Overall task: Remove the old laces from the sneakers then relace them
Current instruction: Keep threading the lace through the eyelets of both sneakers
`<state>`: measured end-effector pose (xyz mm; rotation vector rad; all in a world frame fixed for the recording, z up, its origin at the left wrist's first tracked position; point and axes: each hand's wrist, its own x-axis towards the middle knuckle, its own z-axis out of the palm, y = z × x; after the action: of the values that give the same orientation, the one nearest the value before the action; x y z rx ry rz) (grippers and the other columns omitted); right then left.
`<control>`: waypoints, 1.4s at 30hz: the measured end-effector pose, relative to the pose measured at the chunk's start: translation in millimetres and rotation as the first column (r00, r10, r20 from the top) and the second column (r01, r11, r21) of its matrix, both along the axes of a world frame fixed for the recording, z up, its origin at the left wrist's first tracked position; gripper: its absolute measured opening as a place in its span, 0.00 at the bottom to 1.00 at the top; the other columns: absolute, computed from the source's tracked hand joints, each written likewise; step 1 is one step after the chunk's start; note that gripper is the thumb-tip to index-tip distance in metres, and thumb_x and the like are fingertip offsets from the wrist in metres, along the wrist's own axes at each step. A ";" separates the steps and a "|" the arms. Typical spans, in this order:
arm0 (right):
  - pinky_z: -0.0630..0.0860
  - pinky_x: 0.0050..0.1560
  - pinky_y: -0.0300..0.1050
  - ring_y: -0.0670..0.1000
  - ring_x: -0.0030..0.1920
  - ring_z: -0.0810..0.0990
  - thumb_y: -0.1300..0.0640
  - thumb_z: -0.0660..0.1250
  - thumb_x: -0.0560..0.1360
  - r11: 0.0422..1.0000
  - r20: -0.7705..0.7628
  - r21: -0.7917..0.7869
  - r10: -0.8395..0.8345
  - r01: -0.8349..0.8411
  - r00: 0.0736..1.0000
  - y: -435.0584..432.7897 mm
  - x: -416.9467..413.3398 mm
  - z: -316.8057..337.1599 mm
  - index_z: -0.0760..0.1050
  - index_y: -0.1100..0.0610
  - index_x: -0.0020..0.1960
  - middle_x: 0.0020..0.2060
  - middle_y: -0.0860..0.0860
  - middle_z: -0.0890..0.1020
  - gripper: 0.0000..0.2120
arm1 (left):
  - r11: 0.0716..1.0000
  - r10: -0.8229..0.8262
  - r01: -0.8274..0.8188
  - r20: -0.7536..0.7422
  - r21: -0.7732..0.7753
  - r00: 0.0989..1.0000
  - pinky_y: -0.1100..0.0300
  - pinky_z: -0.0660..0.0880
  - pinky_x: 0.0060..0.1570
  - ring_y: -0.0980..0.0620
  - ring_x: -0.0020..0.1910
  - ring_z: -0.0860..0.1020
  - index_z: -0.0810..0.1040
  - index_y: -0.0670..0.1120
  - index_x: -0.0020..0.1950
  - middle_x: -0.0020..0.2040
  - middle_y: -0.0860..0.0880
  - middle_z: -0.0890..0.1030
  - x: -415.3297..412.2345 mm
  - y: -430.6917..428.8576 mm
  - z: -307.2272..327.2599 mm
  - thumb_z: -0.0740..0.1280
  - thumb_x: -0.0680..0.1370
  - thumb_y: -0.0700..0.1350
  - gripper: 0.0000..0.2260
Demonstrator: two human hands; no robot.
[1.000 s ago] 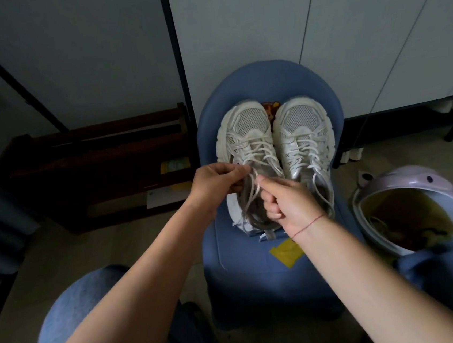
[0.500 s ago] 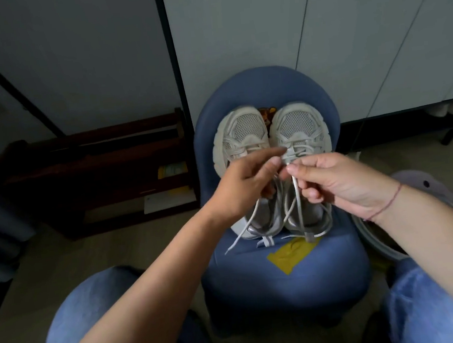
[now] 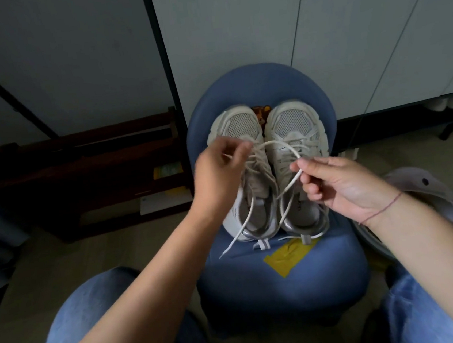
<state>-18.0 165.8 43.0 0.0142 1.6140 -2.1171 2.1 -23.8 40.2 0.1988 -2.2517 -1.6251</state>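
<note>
Above the blue chair (image 3: 284, 277), the left hand (image 3: 220, 177) and right hand (image 3: 341, 184) each pinch a white lace (image 3: 278, 144) between thumb and forefinger, arched over the two sneakers (image 3: 293, 125) resting side by side on its seat.

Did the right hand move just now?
Yes. The right hand slid rightward, from above the left-side sneaker to the outer edge of the right-side sneaker, pinching the lace.

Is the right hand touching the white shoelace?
Touching. The head view shows the right hand pinching the white shoelace between thumb and forefinger.
</note>
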 end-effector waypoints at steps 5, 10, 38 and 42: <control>0.64 0.22 0.31 0.42 0.23 0.69 0.60 0.63 0.75 0.989 -0.043 -0.054 -0.142 0.140 0.989 -4.9 -3.7 1.8 0.77 0.61 0.43 0.25 0.48 0.74 0.06 | 0.967 -0.144 0.149 0.040 -0.208 0.989 0.73 0.68 0.38 0.63 0.34 0.73 0.79 0.51 0.49 0.41 0.58 0.75 18.9 27.3 -4.5 0.73 0.75 0.50 0.07; 0.63 0.22 0.31 0.42 0.22 0.69 0.60 0.62 0.76 0.963 0.018 -0.150 -0.226 0.226 0.974 -6.6 -7.4 2.6 0.77 0.61 0.42 0.25 0.48 0.73 0.08 | 0.969 -0.116 0.103 -0.049 -0.226 0.992 0.73 0.66 0.37 0.63 0.34 0.71 0.79 0.49 0.47 0.41 0.57 0.72 17.5 31.5 -7.0 0.76 0.73 0.47 0.07; 0.74 0.28 0.33 0.43 0.26 0.79 0.69 0.66 0.74 0.951 -0.281 0.192 -0.185 0.244 0.942 -18.7 -12.4 -15.4 0.79 0.58 0.42 0.28 0.49 0.81 0.08 | 0.993 -0.105 0.089 0.223 0.083 0.969 0.56 0.82 0.40 0.50 0.36 0.83 0.81 0.43 0.49 0.36 0.45 0.83 7.0 21.7 -7.1 0.64 0.82 0.42 0.07; 0.78 0.30 0.40 0.49 0.28 0.80 0.70 0.69 0.72 0.908 -0.438 0.322 -0.109 0.269 0.892 -23.1 -15.5 -21.2 0.77 0.57 0.41 0.30 0.52 0.82 0.09 | 0.990 -0.095 0.117 0.236 -0.083 0.967 0.44 0.81 0.46 0.44 0.39 0.84 0.81 0.42 0.41 0.35 0.43 0.84 9.1 21.9 -14.3 0.65 0.79 0.39 0.09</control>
<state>-33.4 142.6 21.8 -0.1651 2.3442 -2.0075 11.2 -1.9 25.9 0.2587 -2.5504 -1.6139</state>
